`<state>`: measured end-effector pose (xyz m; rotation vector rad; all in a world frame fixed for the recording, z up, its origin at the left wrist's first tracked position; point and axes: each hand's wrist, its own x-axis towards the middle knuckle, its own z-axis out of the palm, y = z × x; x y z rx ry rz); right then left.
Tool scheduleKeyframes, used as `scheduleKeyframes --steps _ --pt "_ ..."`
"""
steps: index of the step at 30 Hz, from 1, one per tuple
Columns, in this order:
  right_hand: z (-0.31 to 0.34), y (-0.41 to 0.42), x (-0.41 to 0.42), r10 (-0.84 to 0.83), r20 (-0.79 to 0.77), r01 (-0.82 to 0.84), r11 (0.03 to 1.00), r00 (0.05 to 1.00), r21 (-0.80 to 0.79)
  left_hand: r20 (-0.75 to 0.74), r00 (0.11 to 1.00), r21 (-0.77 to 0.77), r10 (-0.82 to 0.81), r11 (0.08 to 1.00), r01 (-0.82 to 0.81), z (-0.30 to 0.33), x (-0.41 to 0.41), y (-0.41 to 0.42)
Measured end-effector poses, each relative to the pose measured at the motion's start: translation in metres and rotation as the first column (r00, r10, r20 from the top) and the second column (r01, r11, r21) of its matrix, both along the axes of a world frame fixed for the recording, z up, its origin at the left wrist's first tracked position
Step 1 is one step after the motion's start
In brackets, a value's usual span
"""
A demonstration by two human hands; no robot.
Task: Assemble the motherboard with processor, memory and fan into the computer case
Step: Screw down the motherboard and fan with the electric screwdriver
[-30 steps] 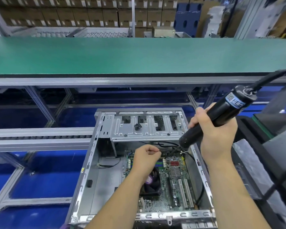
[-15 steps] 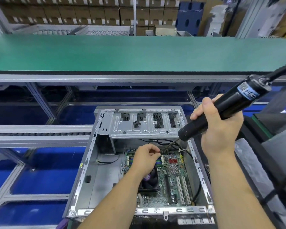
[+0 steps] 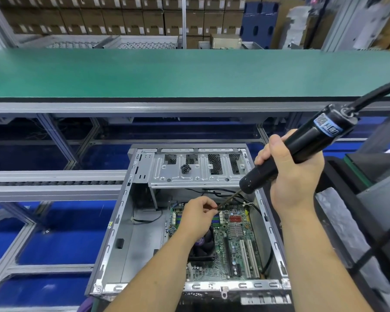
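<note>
1. The computer case (image 3: 119, 224) lies open on its side, and both forearms reach into it from the near edge.
2. The motherboard (image 3: 236, 246) lies flat on the floor of the case, just under and beyond the left hand (image 3: 197, 216); the black fan (image 3: 204, 247) sits on it, directly under the left wrist.
3. The left hand has its fingers curled and pinches a small part at the tip of the screwdriver bit; what this part is, I cannot tell.
4. The right hand (image 3: 291, 174) grips a black electric screwdriver (image 3: 295, 149), tilted, with its bit pointing down toward the left hand's fingertips. A black cable leaves the top of the tool, up and right of this hand.
5. Beyond both hands, a small black cluster of screws (image 3: 186, 168) lies on the metal drive bay (image 3: 196, 171) of the case.
6. Farther beyond the hands runs a long green table (image 3: 144, 73) with an aluminium frame; left of the left hand is a roller track (image 3: 52, 183), and blue floor shows below it.
7. Behind the table, rows of brown cardboard boxes (image 3: 113, 16) are stacked on shelves.
</note>
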<state>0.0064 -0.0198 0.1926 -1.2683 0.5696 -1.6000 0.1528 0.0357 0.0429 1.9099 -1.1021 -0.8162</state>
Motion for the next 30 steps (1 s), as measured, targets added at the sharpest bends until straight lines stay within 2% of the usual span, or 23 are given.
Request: scheduleKeyframes --steps 11,15,23,30 --pt "-0.001 0.001 0.001 0.054 -0.132 -0.068 0.992 0.990 -0.106 0.187 0.970 0.064 -0.154 0.988 0.144 -0.007 -0.007 -0.002" --pt "0.002 0.001 0.001 0.027 -0.201 -0.056 0.989 0.979 -0.136 0.348 0.910 0.073 -0.227 0.974 0.215 -0.005 -0.013 -0.009" --pt "-0.012 -0.003 -0.004 -0.023 -0.324 -0.004 0.997 0.946 -0.080 0.536 0.753 0.169 -0.381 0.923 0.346 -0.003 -0.030 -0.032" --pt "-0.028 -0.004 -0.007 -0.028 -0.375 0.018 0.999 0.927 -0.030 0.515 0.751 0.192 -0.412 0.910 0.367 -0.022 -0.036 -0.031"
